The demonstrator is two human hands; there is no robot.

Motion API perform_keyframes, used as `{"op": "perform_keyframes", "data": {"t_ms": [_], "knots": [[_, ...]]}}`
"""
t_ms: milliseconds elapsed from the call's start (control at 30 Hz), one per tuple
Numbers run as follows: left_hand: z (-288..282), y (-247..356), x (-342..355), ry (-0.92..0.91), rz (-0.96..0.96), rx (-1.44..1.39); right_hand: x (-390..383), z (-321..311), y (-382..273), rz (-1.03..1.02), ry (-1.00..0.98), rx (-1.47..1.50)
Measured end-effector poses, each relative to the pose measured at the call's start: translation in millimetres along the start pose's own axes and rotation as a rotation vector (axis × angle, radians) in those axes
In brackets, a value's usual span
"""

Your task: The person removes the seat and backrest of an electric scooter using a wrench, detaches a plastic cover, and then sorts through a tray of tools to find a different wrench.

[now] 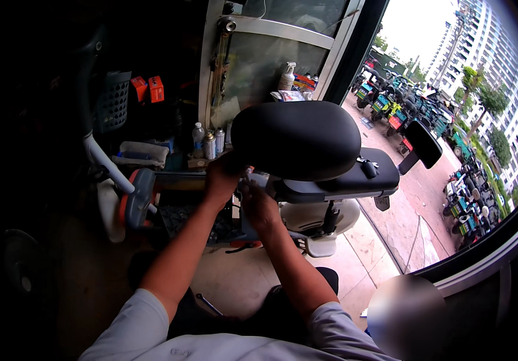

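Note:
A light-coloured electric scooter stands sideways before me, its black saddle (298, 138) raised above the longer rear seat (346, 186). My left hand (223, 177) reaches in at the saddle's left end. Its fingers are lost in the shadow there, so their grip is hidden. Close beside it, lower and to the right, my right hand (259, 204) has its fingers curled together near the saddle's underside. What they pinch is too small to tell. Below both hands lies the scooter's dark footboard (180, 219).
Spray cans (210, 145) and a plastic bottle (198, 138) stand behind the scooter, by a glass-panelled door (265, 60). A wrench (209, 304) lies on the floor near my legs. Outside the doorway at right, parked scooters (391, 108) line the pavement.

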State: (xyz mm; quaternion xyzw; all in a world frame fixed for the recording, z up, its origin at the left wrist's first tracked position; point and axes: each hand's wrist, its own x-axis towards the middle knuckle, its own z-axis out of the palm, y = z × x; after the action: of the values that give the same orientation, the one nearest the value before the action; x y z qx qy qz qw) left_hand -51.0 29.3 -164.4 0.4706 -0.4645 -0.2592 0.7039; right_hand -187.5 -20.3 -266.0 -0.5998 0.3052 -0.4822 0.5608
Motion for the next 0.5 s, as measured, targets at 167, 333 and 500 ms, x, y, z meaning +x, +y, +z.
{"op": "perform_keyframes", "data": {"t_ms": [167,333,500], "knots": [[18,0,10,-0.079,-0.137,-0.102,3,2,-31,0.629,-0.020,1.257],[22,6,14,-0.181,-0.318,-0.142,-2,11,-54,0.518,-0.114,1.463],[22,15,8,-0.131,-0.369,-0.344,8,13,-55,0.357,-0.187,1.419]]}}
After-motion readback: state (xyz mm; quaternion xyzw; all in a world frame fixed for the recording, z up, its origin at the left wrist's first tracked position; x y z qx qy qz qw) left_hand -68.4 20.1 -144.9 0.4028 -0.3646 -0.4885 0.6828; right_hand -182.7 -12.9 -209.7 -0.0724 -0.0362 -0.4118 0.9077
